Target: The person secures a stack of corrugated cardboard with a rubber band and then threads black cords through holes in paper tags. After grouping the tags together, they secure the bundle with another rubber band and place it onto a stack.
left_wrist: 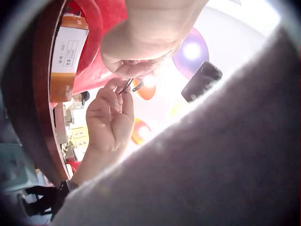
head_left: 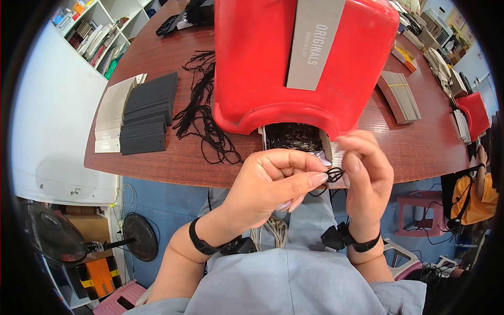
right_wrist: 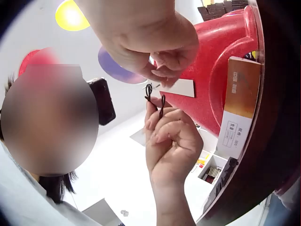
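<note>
In the head view, my left hand [head_left: 268, 181] pinches a thin black cord [head_left: 334, 174] between thumb and fingers, in front of the red stool. The cord makes small loops past the thumb tip. My right hand [head_left: 369, 181] meets it from the other side, fingers bent and fingertips pinching at the loops. The right wrist view shows two cord loops [right_wrist: 149, 92] standing up from the left fingers. A grey tag printed ORIGINALS [head_left: 315, 47] lies on the red plastic stool [head_left: 252, 68] just beyond the hands.
Under the stool's arch sits an open box [head_left: 328, 152] of black cords. Loose black cords [head_left: 202, 113] trail left of it. Farther left lie rows of black tags [head_left: 149, 113] and pale tags [head_left: 111, 118]. A banded tag stack [head_left: 400, 97] is at right.
</note>
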Tool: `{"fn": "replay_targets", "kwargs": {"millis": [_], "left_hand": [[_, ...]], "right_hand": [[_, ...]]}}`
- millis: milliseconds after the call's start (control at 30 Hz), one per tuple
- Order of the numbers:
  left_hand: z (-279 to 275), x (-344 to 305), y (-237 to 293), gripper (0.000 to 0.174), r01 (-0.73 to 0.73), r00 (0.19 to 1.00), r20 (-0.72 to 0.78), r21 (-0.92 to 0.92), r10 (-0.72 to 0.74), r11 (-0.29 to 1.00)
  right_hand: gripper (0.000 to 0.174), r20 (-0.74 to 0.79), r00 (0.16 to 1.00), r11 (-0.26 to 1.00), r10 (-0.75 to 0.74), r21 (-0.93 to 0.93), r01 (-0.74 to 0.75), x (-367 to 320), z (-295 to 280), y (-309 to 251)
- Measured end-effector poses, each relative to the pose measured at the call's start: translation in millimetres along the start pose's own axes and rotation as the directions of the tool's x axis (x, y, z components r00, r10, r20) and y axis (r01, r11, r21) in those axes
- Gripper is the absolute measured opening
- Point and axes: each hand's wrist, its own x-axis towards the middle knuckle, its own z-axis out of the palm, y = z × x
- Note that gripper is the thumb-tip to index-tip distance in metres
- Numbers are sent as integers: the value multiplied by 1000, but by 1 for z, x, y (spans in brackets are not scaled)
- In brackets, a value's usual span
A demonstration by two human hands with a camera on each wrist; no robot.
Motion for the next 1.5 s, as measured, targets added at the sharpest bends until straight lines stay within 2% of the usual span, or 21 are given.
{"fn": "replay_targets", "kwargs": {"millis": [33,67,133,200,267,400,500,567,600,667,800,867,900,967,1000,1033,1067,1200,1300,1367,1500], "left_hand": [[1,1,0,12,-9,1000,-24,6,9,1000],[2,2,-1,10,-18,999,-48,12,19,1000],[3,2,-2,10,-41,996,-77,40,44,998],[2,2,-4,9,-64,992,-108,67,71,996],[-1,1,-8,14,-237,961,-74,265,265,934],[1,0,-10,15,-304,938,-61,334,342,892],[4,0,-13,16,-391,883,-41,487,468,781],[1,0,-17,15,-428,829,-1,641,559,637],[2,0,-17,15,-428,829,-1,641,559,637],[4,0,-14,14,-433,777,62,776,626,460],[4,0,-11,15,-451,756,139,818,639,356],[5,-1,-6,14,-404,710,223,906,668,126],[3,-3,-5,14,-404,709,223,906,669,126],[1,-6,-4,11,-391,765,168,888,622,242],[2,-7,-5,11,-393,763,169,887,624,241],[4,-9,-5,10,-406,779,143,856,610,319],[5,-10,-6,9,-418,794,119,819,596,393],[9,-10,-6,8,-414,793,95,808,601,418],[8,-6,-9,8,-421,783,71,792,618,443],[8,-6,-8,8,-480,712,197,837,674,263],[6,-13,3,8,-431,703,152,868,694,247]], "right_hand": [[18,31,989,983,145,109,-147,2,0,-3],[18,28,989,983,144,109,-146,2,-2,-5],[15,255,901,786,352,441,-432,0,-6,-6],[15,254,907,803,336,426,-417,-2,-6,-5],[15,255,913,819,320,410,-401,-3,-6,-5],[16,236,929,867,286,350,-355,-4,-4,-7],[16,197,940,910,277,261,-323,-3,-2,-9],[15,171,946,926,275,217,-308,-3,-2,-9],[14,142,963,957,230,146,-250,-4,-1,-5],[12,116,976,979,182,72,-191,-4,-1,-3],[7,84,993,987,78,-148,-65,-4,-1,-6],[6,89,995,973,53,-230,-31,-4,-3,-10],[6,21,998,969,57,-244,-51,-5,-4,-12],[6,-47,997,964,57,-257,-67,-5,-4,-14],[8,-46,997,919,-62,-393,39,-5,-3,-13],[9,-28,983,842,-180,-521,139,-5,-2,-13],[10,-26,973,815,-230,-551,178,-4,-1,-12],[11,-94,924,737,-370,-636,230,-5,4,-5],[12,-109,907,715,-407,-656,242,-5,5,-2],[10,-132,894,716,-427,-653,246,-5,4,-3],[5,-228,953,912,-200,-400,96,-3,-19,-3]]}}
